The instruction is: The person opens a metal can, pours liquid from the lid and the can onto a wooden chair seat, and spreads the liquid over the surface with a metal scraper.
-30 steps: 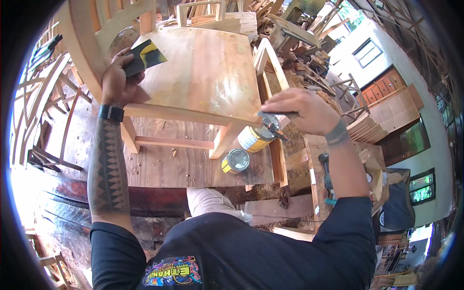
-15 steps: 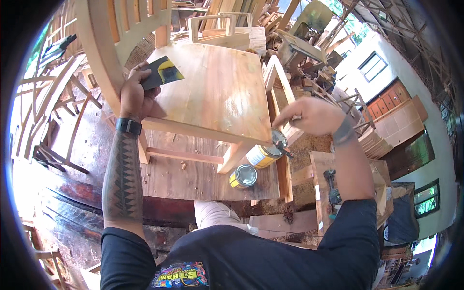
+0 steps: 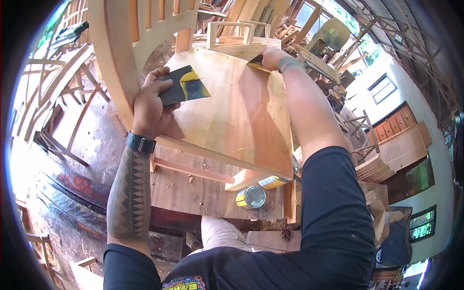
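Note:
My left hand [image 3: 153, 104] grips a dark, flat, square spreader [image 3: 186, 87] smeared with yellow filler and holds it above the left part of a pale wooden chair's seat [image 3: 227, 116]. Next to that hand rises the chair's slatted back [image 3: 108, 53]. At the far right corner of the seat, my right hand [image 3: 274, 58] is closed on a second dark, flat spreader [image 3: 257, 63] with a yellowish edge, low at the wood. My right arm hides part of the seat's right side. Its fingertips are hard to make out.
Below the seat's front edge, a small round can [image 3: 251, 197] stands on a board [image 3: 193, 195]. A larger yellow-labelled can [image 3: 272, 182] is partly hidden by the chair. Wooden chair frames [image 3: 70, 96] crowd the left; stacked planks [image 3: 246, 19] stand behind.
My right hand has moved from beside the larger can up to the seat's far right corner. My left hand keeps its spreader. The view has shifted, and the chair appears slightly lower and further right.

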### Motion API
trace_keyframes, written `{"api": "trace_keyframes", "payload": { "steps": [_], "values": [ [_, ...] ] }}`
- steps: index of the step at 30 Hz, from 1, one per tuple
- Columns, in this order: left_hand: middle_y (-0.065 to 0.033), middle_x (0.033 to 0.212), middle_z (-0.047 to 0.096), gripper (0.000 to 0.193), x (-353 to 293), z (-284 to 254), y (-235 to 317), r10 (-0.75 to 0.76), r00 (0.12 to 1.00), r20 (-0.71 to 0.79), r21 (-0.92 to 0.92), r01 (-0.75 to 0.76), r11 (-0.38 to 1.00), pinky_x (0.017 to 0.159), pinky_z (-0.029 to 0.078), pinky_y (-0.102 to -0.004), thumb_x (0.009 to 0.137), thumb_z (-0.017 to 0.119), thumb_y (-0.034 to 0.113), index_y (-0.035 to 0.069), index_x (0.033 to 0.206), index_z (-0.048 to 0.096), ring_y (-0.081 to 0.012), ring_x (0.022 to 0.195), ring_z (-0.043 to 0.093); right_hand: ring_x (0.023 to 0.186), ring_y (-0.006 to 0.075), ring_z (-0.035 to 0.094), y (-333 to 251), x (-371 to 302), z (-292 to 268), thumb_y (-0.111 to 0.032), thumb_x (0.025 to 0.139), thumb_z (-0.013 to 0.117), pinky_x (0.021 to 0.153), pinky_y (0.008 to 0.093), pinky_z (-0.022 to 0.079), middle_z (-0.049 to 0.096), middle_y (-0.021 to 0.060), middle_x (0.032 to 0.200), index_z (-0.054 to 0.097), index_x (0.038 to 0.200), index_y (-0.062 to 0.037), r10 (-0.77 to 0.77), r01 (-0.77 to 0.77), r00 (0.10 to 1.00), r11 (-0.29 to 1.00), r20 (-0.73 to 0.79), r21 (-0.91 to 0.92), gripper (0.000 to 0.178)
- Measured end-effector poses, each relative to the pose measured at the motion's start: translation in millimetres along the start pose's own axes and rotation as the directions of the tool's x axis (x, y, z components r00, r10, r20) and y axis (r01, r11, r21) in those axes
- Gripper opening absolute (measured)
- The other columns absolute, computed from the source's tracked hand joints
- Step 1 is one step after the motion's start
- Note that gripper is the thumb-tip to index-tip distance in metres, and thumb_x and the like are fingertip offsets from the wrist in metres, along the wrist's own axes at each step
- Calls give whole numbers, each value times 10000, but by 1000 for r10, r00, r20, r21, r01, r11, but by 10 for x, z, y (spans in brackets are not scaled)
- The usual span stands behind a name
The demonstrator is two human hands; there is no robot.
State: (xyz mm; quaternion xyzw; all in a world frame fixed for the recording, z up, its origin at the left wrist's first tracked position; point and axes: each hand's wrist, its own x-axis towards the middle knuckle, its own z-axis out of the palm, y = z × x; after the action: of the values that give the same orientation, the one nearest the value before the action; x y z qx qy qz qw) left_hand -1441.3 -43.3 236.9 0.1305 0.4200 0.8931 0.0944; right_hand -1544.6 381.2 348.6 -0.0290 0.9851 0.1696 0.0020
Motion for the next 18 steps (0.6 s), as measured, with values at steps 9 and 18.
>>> {"api": "trace_keyframes", "payload": {
  "steps": [9, 18],
  "values": [
    [-135, 1244, 693, 412, -46, 16, 47, 1, 1000, -28, 6, -1, 1000, 709, 570, -323, 1107, 500, 99, 69, 1518, 507, -183, 878, 701, 1334, 379, 728, 60, 234, 144, -68, 937, 609, 1153, 447, 575, 757, 188, 1457, 746, 1504, -177, 60, -60, 998, 997, -2, 47, 593],
    [-127, 1245, 697, 418, 26, -7, -6, -7, 999, 32, -3, 7, 1000, 713, 578, -318, 1102, 514, 102, 69, 1519, 517, -172, 887, 717, 1338, 388, 720, 132, 51, 326, -128, 927, 612, 1165, 445, 567, 763, 198, 1432, 791, 1453, -220, -46, 54, 996, 994, -80, 100, 563]
  ]
}}
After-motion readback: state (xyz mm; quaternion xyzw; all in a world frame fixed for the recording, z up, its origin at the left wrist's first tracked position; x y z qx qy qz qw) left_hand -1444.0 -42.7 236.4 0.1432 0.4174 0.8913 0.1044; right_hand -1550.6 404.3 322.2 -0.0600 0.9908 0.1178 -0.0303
